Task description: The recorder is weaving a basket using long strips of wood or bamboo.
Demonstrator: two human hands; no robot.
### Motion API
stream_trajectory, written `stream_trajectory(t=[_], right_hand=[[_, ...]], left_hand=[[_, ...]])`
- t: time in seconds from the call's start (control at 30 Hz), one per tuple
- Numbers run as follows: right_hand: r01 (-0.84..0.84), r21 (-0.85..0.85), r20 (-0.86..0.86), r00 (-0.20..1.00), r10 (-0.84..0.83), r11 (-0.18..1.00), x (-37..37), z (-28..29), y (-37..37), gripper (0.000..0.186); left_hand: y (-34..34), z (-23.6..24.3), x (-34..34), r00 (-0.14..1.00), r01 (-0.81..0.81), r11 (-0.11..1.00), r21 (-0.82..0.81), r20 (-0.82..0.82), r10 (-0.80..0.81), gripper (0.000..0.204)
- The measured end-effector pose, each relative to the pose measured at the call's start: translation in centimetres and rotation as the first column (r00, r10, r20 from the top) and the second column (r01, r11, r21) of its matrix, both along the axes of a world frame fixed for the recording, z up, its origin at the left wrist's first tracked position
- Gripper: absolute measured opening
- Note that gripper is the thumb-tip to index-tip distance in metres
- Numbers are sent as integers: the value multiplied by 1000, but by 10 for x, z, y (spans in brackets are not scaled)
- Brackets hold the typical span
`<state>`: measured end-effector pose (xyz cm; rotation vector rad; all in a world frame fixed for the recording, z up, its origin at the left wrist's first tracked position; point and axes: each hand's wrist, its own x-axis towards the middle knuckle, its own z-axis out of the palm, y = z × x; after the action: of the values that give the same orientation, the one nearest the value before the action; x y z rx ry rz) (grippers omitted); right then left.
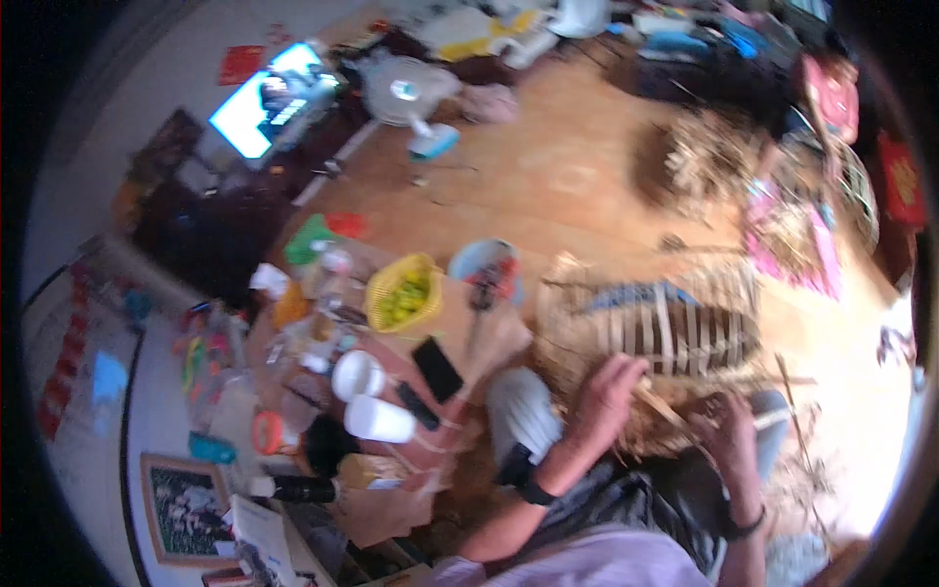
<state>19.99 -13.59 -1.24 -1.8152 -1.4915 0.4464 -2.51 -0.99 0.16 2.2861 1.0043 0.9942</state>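
My left hand (604, 396) and right hand (729, 432) both seem pinched on the strip (667, 409) slanting between them above my lap (660, 499), on the near side of the basket (666, 331), so I should hold it taut and shift my grip in small, even moves.

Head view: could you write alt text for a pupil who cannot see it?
A pale strip runs between the camera wearer's left hand and right hand, near a slatted frame. To the left, a cluttered table bears a yellow basket of green items.
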Motion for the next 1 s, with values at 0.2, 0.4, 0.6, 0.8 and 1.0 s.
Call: stream_trajectory(t=[0.2,0.4,0.6,0.8,1.0], right_hand=[[-143,1,239,961,139,990,-35,22,18,36],[-152,-69,318,933,167,986,-49,11,13,29],[-177,-14,403,900,168,984,-60,4,12,18],[-204,35,310,933,183,978,-68,8,7,17],[-259,-169,117,953,280,951,-83,-19,-13,28]], left_hand=[[7,6,-14,990,73,993,-92,-112,-83,45],[16,-2,-14,986,154,924,-349,-7,-167,38],[25,5,-15,972,193,883,-428,-41,-233,37],[27,12,-9,981,160,864,-477,-24,-195,27],[28,9,0,982,120,890,-439,-79,-172,22]])
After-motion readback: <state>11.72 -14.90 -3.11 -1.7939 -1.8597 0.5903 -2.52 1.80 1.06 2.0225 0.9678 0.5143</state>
